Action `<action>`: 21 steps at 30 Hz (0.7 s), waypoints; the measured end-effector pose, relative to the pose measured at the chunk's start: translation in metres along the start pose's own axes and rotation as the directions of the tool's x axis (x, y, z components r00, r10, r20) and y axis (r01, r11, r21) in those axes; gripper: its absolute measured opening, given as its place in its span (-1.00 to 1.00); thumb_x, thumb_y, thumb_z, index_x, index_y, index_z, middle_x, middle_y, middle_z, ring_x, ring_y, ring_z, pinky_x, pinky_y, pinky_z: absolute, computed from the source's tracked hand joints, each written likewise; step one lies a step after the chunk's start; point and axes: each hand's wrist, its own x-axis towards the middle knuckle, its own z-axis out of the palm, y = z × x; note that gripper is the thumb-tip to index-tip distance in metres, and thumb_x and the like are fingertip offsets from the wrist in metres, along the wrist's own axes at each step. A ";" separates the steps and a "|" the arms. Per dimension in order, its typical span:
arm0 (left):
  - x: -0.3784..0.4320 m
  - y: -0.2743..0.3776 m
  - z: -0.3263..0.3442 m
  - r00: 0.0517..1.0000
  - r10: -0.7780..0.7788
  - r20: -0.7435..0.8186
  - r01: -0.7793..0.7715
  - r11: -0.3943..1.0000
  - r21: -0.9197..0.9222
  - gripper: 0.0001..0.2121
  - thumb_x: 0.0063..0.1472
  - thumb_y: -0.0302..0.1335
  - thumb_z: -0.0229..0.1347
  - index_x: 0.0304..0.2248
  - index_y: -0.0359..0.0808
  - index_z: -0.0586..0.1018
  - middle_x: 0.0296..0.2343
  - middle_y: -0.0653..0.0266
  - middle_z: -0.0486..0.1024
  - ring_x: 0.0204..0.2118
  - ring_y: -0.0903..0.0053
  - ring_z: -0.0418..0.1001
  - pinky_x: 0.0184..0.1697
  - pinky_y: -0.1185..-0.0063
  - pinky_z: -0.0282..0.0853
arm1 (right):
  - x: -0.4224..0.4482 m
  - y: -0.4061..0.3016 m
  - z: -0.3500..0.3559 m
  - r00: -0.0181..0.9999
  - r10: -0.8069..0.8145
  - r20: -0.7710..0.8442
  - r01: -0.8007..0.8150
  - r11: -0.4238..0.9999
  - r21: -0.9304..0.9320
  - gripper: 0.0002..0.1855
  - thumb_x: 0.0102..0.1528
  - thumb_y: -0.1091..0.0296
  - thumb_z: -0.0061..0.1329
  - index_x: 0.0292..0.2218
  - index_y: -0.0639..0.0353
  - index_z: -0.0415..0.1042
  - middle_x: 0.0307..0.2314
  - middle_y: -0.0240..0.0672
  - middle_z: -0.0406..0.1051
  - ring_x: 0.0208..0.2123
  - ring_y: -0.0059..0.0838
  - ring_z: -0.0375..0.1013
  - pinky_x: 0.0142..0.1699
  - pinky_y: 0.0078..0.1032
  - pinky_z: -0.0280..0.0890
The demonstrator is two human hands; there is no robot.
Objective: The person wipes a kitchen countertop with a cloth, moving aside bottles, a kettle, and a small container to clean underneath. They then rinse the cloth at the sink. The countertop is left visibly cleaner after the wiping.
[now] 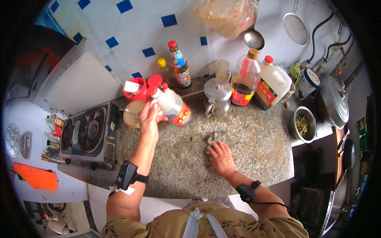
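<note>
My left hand [150, 119] grips a red-capped plastic bottle [173, 106] by its upper part, tilted above the granite counter [178, 160]. Under the fingers of my right hand [221, 156] lies a checked cloth [217, 137], pressed on the counter. Just behind the held bottle are a red container [135, 94] and another red lid [154, 80]. A round tan container [134, 114] with a utensil in it stands to the left of my left hand. A steel lidded pot [218, 96] stands beyond my right hand.
A gas stove [89, 134] is at the left. Along the wall stand a sauce bottle [180, 67], a gold-capped bottle [245, 83] and a white jug [272, 84]. At the right are a metal bowl of chopped food [303, 141] and a large lidded pot [333, 102]. A ladle [254, 39] hangs above.
</note>
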 end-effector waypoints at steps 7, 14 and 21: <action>-0.084 0.000 -0.076 0.996 -0.094 0.000 0.094 0.994 0.060 -0.81 0.21 -0.32 -0.02 -0.47 -0.26 0.43 -0.63 0.52 0.25 -0.65 0.83 0.12 -0.68 0.79 0.02 | -0.024 -0.076 0.034 0.880 -0.475 0.004 0.427 0.796 0.429 -0.60 -0.15 0.49 -0.09 -0.19 0.01 0.41 -0.13 -0.27 0.31 0.01 -0.28 0.20 0.13 -0.32 0.04; -0.130 -0.013 -0.091 0.995 -0.067 -0.076 0.079 0.983 0.167 -0.85 0.22 -0.37 -0.03 -0.44 -0.26 0.44 -0.62 0.55 0.25 -0.64 0.86 0.11 -0.67 0.81 -0.01 | 0.042 -0.105 -0.008 0.954 0.280 -0.108 0.003 0.351 0.936 -0.73 0.02 0.56 -0.19 -0.20 0.20 0.40 -0.21 -0.10 0.35 -0.10 -0.18 0.31 0.03 -0.40 0.17; -0.151 -0.026 -0.079 1.000 0.015 0.021 -0.021 0.942 0.334 -0.70 0.20 -0.42 -0.04 -0.11 -0.39 0.40 -0.32 0.35 0.35 -0.59 0.79 0.25 -0.62 0.78 0.18 | 0.061 -0.172 0.002 0.899 0.231 -0.371 0.136 0.660 0.739 -0.64 0.10 0.46 -0.22 -0.04 0.18 0.27 -0.10 -0.06 0.24 -0.01 -0.07 0.18 0.10 -0.34 0.07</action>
